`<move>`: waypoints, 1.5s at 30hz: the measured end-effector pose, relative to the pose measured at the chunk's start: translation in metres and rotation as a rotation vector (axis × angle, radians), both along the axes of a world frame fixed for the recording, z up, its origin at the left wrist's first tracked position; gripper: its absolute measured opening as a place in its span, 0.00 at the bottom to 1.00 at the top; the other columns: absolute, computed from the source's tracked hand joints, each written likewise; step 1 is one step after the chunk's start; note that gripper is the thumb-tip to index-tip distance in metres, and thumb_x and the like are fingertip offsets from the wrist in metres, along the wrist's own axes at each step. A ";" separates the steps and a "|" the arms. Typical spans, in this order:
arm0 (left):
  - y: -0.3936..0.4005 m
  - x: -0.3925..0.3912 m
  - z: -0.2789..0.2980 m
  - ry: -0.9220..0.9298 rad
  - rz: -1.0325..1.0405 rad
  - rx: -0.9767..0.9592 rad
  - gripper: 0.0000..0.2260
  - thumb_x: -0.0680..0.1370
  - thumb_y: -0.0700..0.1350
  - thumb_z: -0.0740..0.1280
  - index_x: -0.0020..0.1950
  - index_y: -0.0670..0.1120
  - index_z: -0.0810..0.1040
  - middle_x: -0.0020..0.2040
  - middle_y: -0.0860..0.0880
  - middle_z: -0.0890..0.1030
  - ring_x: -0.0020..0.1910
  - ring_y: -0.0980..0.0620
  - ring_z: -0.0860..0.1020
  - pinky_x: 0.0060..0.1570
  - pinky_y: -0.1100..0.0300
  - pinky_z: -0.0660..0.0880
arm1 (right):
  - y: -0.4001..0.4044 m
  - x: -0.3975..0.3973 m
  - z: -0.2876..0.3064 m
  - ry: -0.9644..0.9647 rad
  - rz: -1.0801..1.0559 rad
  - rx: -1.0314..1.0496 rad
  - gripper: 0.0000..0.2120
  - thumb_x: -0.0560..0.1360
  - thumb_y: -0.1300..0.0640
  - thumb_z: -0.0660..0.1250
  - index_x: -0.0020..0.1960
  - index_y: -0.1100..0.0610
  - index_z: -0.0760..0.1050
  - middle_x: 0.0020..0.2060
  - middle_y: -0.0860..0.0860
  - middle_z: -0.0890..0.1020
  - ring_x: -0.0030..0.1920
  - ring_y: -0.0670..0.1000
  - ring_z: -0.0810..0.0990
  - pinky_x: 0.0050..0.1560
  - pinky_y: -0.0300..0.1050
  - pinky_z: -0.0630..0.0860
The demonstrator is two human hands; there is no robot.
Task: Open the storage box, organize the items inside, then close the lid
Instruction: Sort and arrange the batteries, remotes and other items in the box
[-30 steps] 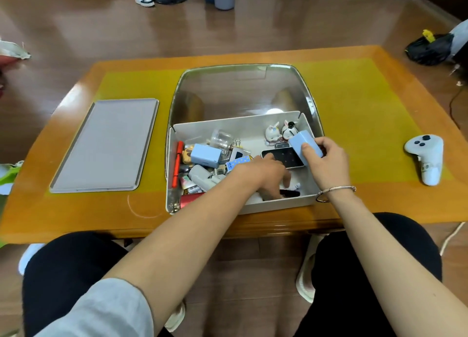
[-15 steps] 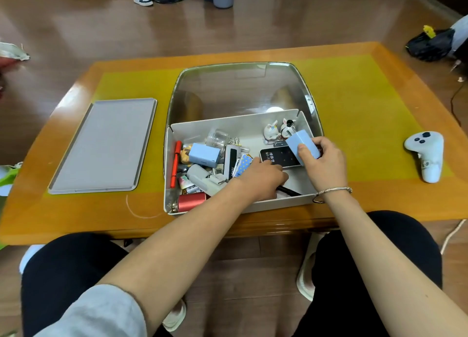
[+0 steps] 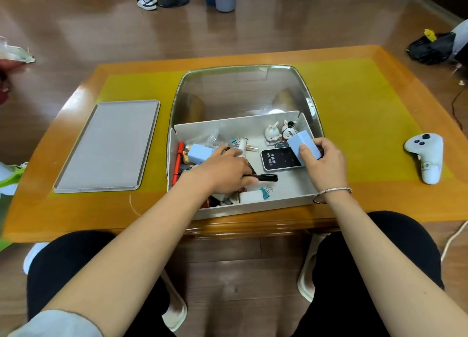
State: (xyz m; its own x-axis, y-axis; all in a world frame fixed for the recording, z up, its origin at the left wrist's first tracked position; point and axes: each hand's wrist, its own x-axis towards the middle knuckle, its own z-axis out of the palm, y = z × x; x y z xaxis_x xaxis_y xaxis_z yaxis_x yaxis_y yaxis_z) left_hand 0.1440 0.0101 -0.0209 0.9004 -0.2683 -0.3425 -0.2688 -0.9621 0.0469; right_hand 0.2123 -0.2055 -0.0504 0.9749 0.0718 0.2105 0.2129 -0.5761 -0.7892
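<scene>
Change: left hand (image 3: 222, 174) shifted leftward across box, now over the clutter; black marker (image 3: 263, 177) uncovered beside it.
Surface (image 3: 354, 88): orange wood with yellow mat, carrying everything.
Storage box (image 3: 301, 197): open, at near edge; clear lid (image 3: 243, 91) standing up behind.
Gray tray (image 3: 106, 146): left of box, apart.
White controller (image 3: 425, 157): far right.
Right hand (image 3: 326, 164): fingers closed around blue block (image 3: 304, 144), above black device (image 3: 281, 159).
Left fingers: spread loosely, gripping nothing visible.
</scene>
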 end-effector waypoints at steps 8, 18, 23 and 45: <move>0.011 -0.012 0.011 -0.322 0.368 -0.438 0.14 0.83 0.49 0.57 0.53 0.41 0.76 0.49 0.44 0.76 0.52 0.45 0.73 0.47 0.57 0.64 | 0.000 0.000 0.000 0.002 -0.003 -0.001 0.07 0.73 0.51 0.66 0.47 0.54 0.74 0.44 0.52 0.79 0.42 0.52 0.76 0.35 0.40 0.67; 0.020 -0.013 0.009 -0.389 0.761 0.029 0.25 0.80 0.47 0.62 0.76 0.49 0.59 0.69 0.41 0.67 0.68 0.39 0.64 0.63 0.46 0.65 | 0.001 0.000 -0.001 -0.006 -0.009 0.012 0.10 0.73 0.51 0.66 0.48 0.57 0.75 0.44 0.52 0.79 0.43 0.52 0.76 0.38 0.41 0.69; -0.015 -0.001 0.008 -0.429 0.339 -0.282 0.15 0.79 0.50 0.65 0.65 0.50 0.74 0.63 0.48 0.75 0.63 0.47 0.69 0.61 0.51 0.64 | -0.001 0.000 0.001 -0.001 -0.050 0.094 0.09 0.74 0.54 0.66 0.50 0.59 0.76 0.44 0.52 0.79 0.44 0.51 0.76 0.40 0.41 0.68; -0.086 0.038 -0.035 0.148 -0.072 -0.318 0.14 0.75 0.33 0.61 0.49 0.51 0.77 0.42 0.54 0.74 0.42 0.51 0.75 0.42 0.58 0.73 | 0.000 -0.001 0.002 -0.004 -0.075 0.056 0.09 0.74 0.53 0.66 0.48 0.58 0.75 0.43 0.52 0.78 0.43 0.50 0.74 0.40 0.39 0.64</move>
State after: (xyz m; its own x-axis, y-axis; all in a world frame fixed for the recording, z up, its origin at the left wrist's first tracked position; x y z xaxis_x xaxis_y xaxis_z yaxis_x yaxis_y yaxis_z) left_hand 0.1817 -0.0758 -0.0561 0.8224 -0.4432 -0.3568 -0.3031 -0.8720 0.3844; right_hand 0.2115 -0.2058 -0.0483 0.9764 -0.0133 0.2157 0.1737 -0.5455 -0.8199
